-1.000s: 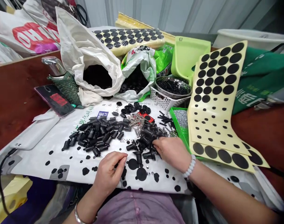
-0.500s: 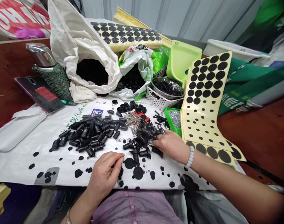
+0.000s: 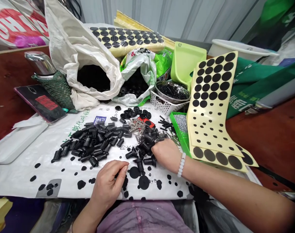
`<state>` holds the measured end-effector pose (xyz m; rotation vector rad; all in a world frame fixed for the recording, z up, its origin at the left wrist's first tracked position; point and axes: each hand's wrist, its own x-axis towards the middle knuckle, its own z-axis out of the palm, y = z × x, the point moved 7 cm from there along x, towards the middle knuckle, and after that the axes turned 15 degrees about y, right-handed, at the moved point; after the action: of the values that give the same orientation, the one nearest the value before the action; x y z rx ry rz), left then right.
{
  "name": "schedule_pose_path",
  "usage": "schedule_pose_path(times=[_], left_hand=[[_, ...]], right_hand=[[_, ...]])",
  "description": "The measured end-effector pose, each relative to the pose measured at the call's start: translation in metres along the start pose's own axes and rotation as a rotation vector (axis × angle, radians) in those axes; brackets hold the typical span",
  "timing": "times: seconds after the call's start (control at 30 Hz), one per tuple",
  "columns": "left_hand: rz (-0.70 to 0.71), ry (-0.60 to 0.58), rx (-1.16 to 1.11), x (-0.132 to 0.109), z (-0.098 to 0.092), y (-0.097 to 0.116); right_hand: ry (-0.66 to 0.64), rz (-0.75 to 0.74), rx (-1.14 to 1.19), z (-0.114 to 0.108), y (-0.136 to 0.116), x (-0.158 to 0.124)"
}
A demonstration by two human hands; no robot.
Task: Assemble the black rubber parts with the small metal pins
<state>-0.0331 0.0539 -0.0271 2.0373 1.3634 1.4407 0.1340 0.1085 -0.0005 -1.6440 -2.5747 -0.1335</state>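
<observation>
In the head view, my right hand (image 3: 167,154) is at the flanged black pieces (image 3: 144,147), right of centre on the counter (image 3: 69,187); its fingertips are hidden, so I can't tell its grip. My left hand (image 3: 110,179) is nearer, thumb and fingertip together. This looks like picking; lifting calls for freeing one from its neighbours.

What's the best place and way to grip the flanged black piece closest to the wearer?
Probably the narrow body of the flanged black piece, pinched across its sides from above and the near side. The body points toward the wearer, clear of the heap, while the wide flange faces it. The left hand is nearby.
</observation>
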Motion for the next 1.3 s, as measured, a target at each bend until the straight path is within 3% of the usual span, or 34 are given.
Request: schedule_pose_path(times=[0.17,0.3,0.43,0.53,0.63,0.73,0.87,1.03,1.17,1.3], left_hand=[[-0.017,-0.004,-0.005,0.0,-0.001,-0.001],[-0.068,0.017,-0.048,0.001,-0.004,-0.003],[-0.183,0.019,-0.085,0.006,-0.007,-0.01],[-0.156,-0.021,-0.047,0.026,-0.007,-0.006],[-0.006,-0.049,0.048,0.066,0.001,0.01],[0.134,-0.122,0.252,0.117,0.032,0.023],[0.163,-0.243,0.498,0.176,0.099,0.023],[0.159,-0.333,0.695,0.207,0.17,0.01],[0.156,-0.383,0.761,0.209,0.191,0.0],[0.155,-0.359,0.73,0.207,0.176,0.011]], right_hand=[[0.127,0.127,0.306,-0.009,0.014,-0.006],[0.328,0.247,0.724,-0.022,0.035,-0.019],[0.531,0.45,1.143,-0.02,0.057,-0.034],[0.64,0.558,1.416,-0.012,0.065,-0.04],[0.693,0.62,1.619,-0.004,0.07,-0.042],[0.705,0.648,1.742,0.002,0.075,-0.043],[0.628,0.68,1.772,0.01,0.076,-0.047],[0.474,0.669,1.761,0.015,0.062,-0.051],[0.465,0.646,1.762,0.012,0.059,-0.054],[0.47,0.741,1.788,0.008,0.066,-0.058]])
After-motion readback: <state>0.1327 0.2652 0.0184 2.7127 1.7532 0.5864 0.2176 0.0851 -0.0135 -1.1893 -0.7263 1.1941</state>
